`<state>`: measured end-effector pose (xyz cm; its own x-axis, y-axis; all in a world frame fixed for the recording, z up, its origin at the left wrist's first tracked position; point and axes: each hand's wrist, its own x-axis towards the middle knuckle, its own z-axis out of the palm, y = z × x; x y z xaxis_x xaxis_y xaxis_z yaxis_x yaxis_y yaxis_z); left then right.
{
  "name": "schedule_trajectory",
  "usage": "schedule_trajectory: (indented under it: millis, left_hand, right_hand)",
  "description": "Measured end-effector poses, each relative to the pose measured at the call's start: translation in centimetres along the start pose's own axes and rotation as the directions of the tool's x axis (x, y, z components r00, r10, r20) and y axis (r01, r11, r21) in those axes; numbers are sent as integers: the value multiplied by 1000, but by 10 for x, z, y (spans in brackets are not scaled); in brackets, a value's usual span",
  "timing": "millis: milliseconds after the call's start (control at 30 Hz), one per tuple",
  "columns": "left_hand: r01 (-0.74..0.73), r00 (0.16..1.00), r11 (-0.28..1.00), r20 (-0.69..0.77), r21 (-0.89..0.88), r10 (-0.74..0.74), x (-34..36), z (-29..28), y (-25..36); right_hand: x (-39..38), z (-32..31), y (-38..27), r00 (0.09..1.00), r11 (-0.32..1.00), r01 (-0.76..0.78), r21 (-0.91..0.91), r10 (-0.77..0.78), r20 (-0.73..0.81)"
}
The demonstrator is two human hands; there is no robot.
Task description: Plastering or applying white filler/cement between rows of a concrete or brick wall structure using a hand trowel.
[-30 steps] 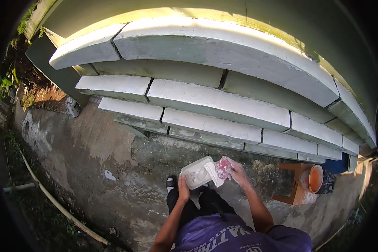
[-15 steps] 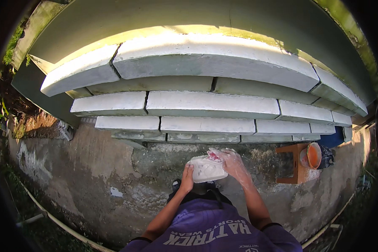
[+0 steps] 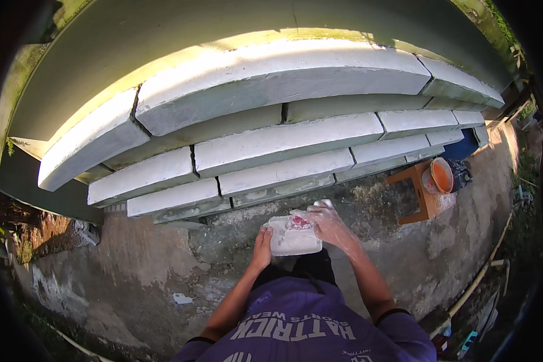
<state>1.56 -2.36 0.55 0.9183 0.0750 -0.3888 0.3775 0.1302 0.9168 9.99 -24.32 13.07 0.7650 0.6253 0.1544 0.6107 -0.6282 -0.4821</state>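
Note:
My left hand (image 3: 262,246) grips the left side of a shallow white rectangular tray (image 3: 291,242), which has white paint or paste in it. My right hand (image 3: 324,222), coated in white, is closed on a pink pad (image 3: 298,222) smeared with white, held at the tray's top right part. Exactly what kind of pad it is I cannot make out. Beyond my hands rise curved concrete ledges (image 3: 271,169), stacked in tiers with white tops, pale green sides and dark cracks across them.
At the right, an orange plastic stool (image 3: 417,196) bears an orange bucket (image 3: 441,178), with dark and blue objects beside it. A pale pipe (image 3: 476,283) runs along the weedy edge of the stained concrete ground (image 3: 120,259). Plants and soil (image 3: 33,229) lie at left.
My right hand with the pad has moved up and leftward over the tray, which now sits more level. The view has turned, so the ledges and stool appear shifted.

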Motion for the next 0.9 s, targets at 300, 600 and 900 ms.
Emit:
schedule_trajectory:
  millis: [300,600,900]
  left_hand:
    - [44,992,995,-119,84,-34,23,24,-16]
    - [7,978,1000,-207,-10,-9,46,109,-16]
    - [1,935,995,-352,-96,-35,34,177,-16]
  right_hand:
    - [3,-4,28,999,994,-39,104,37,18]
    - [-14,-47,99,993,981,39,191,-58,98]
    - [-36,-70,149,988,950,39,309,-83,129]
